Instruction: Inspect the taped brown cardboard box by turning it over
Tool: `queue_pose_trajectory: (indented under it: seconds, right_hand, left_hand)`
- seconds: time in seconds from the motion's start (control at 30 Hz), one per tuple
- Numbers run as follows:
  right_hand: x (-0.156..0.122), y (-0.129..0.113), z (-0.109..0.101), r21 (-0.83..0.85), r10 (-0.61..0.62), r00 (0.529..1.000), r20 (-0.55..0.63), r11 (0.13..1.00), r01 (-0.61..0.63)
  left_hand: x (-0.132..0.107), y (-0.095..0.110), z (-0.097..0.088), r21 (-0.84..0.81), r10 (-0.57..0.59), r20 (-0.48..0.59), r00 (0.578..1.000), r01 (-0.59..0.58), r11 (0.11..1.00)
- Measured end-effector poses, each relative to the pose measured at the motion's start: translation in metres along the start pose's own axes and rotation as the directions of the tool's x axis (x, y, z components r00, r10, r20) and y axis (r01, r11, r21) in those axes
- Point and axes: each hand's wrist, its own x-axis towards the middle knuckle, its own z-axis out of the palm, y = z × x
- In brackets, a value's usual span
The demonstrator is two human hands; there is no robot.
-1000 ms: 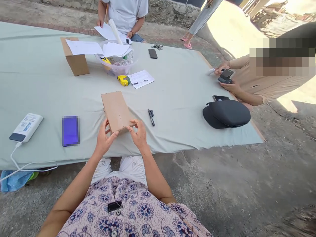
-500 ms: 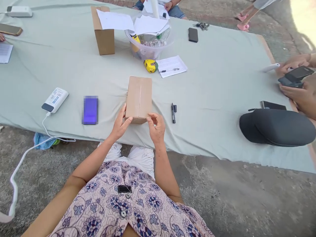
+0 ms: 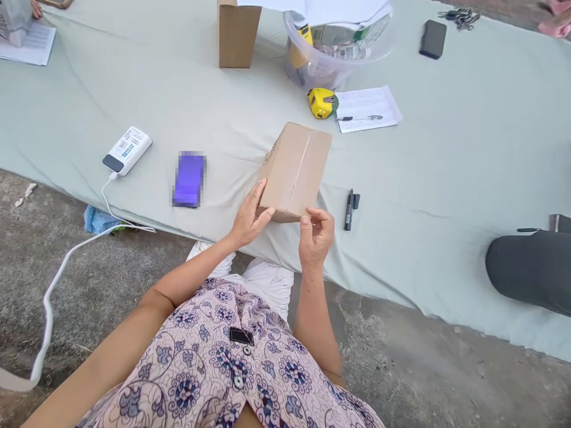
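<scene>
The person's left hand (image 3: 250, 215) is open with the fingers spread, and it presses on the low left side of a brown cardboard box (image 3: 294, 171). The right hand (image 3: 316, 236) is half closed, with its fingers curled, and its fingertips (image 3: 304, 219) touch the low edge of the box. So the two hands have the box between them. The box is tilted, and a thin straight seam runs down its top. It is over the desk, close to the near edge, but you cannot tell if it touches the pale green cloth (image 3: 446, 178) on the desk.

Just right of the box is a black marker (image 3: 348, 210), with its black cap (image 3: 355, 201) lying right beside it. Left of the box is a phone (image 3: 189, 179) with a blurred purple screen, and past that is a white power bank (image 3: 127, 151) with a white cable (image 3: 49, 309) hanging down to the ground. Farther up are a yellow tape measure (image 3: 321, 103), a sheet of paper (image 3: 368, 109) with a pen (image 3: 360, 117) on it, a clear plastic bowl (image 3: 339, 47) full of things, and a second brown box (image 3: 238, 32). A black phone (image 3: 432, 39) and some keys (image 3: 457, 18) lie near the far edge.
</scene>
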Motion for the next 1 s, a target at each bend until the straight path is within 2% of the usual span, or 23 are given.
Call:
queue_pose_trajectory:
  seconds: [0.13,0.23,0.3,0.33,0.37,0.43,0.47,0.5,0.57,0.67,0.8,0.87,1.0]
  right_hand:
    - [-0.004,0.008,0.003,0.01,-0.009,0.999,-0.038,1.0,0.009]
    - [-0.007,0.014,0.004,0.016,-0.027,0.997,-0.073,0.999,0.028]
    - [-0.007,0.017,0.005,0.005,-0.041,0.996,-0.082,0.999,0.042]
    - [-0.008,0.019,0.005,0.002,-0.046,0.995,-0.083,0.999,0.047]
    - [-0.008,0.019,0.005,0.001,-0.052,0.995,-0.083,0.999,0.052]
    - [-0.008,0.02,0.006,0.01,-0.06,0.995,-0.079,0.998,0.061]
    - [-0.008,0.021,0.006,0.013,-0.06,0.995,-0.078,0.998,0.061]
    - [-0.009,0.021,0.006,0.014,-0.059,0.995,-0.08,0.998,0.061]
    - [-0.009,0.021,0.006,0.01,-0.052,0.995,-0.087,0.999,0.053]
    - [-0.009,0.02,0.007,0.014,-0.04,0.995,-0.091,0.999,0.042]
    - [-0.009,0.018,0.008,0.027,-0.034,0.997,-0.073,0.999,0.036]
    - [-0.009,0.018,0.008,0.035,-0.031,0.998,-0.063,0.999,0.034]
    - [-0.008,0.017,0.009,0.056,-0.023,0.999,-0.05,0.998,0.025]
  left_hand:
    - [-0.006,-0.002,-0.007,0.001,0.038,0.026,0.999,-0.038,0.999]
    - [-0.02,-0.003,-0.021,0.076,0.03,0.027,0.999,-0.031,0.997]
    - [-0.03,-0.004,-0.039,0.201,-0.003,-0.063,0.998,0.016,0.979]
    - [-0.035,-0.006,-0.05,0.28,-0.022,-0.153,0.988,0.064,0.958]
    - [-0.039,-0.009,-0.063,0.349,-0.045,-0.271,0.962,0.141,0.926]
    - [-0.042,-0.016,-0.089,0.438,-0.104,-0.485,0.868,0.344,0.83]
    - [-0.042,-0.02,-0.101,0.463,-0.133,-0.558,0.819,0.44,0.769]
    - [-0.041,-0.023,-0.112,0.474,-0.166,-0.602,0.781,0.517,0.713]
    - [-0.036,-0.03,-0.125,0.487,-0.236,-0.62,0.748,0.603,0.631]
    - [-0.03,-0.037,-0.124,0.534,-0.313,-0.581,0.751,0.642,0.55]
    - [-0.025,-0.041,-0.108,0.561,-0.311,-0.605,0.733,0.67,0.486]
    - [-0.024,-0.042,-0.105,0.539,-0.283,-0.625,0.727,0.665,0.517]
    - [-0.024,-0.039,-0.105,0.501,-0.198,-0.624,0.756,0.581,0.641]
